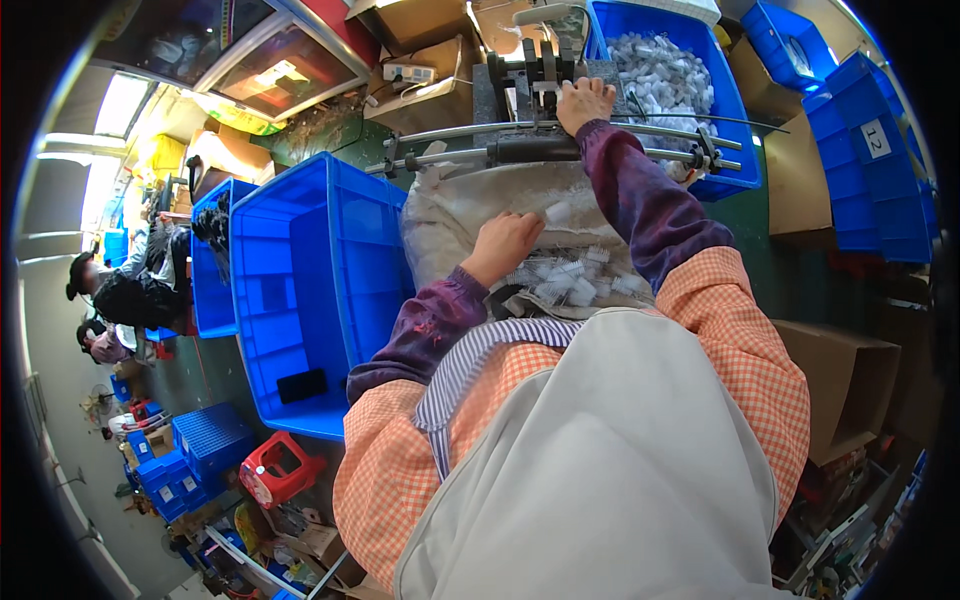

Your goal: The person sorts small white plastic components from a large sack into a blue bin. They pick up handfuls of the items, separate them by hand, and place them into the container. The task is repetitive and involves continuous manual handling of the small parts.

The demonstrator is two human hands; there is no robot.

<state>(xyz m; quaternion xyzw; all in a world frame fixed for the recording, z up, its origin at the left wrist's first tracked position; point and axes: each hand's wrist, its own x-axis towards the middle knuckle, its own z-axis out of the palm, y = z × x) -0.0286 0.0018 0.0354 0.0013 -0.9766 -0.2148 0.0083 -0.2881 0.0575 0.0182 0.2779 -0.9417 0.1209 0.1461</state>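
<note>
My left hand (pixel 503 246) is over the cloth-covered lap area, its fingers bent together. A small white bristle piece (pixel 558 213) shows right at its fingertips. Just below that hand, a loose pile of clear-white bristle pieces (pixel 575 277) lies on the beige cloth (pixel 445 215). Farther off, my right hand (pixel 586 104) is at a dark metal bench machine (pixel 497 92), with its fingers curled at the machine's middle. What those fingers grip, if anything, is hidden. A thin dark rod (pixel 740 122) runs out rightward from near the right hand.
Metal rails (pixel 460 133) cross in front of the machine. A blue bin (pixel 728 85) full of white pieces stands behind it, right. At left is a large blue crate (pixel 300 260) with a dark flat object inside. Cardboard boxes (pixel 830 385), a red stool (pixel 280 468) and other people are around.
</note>
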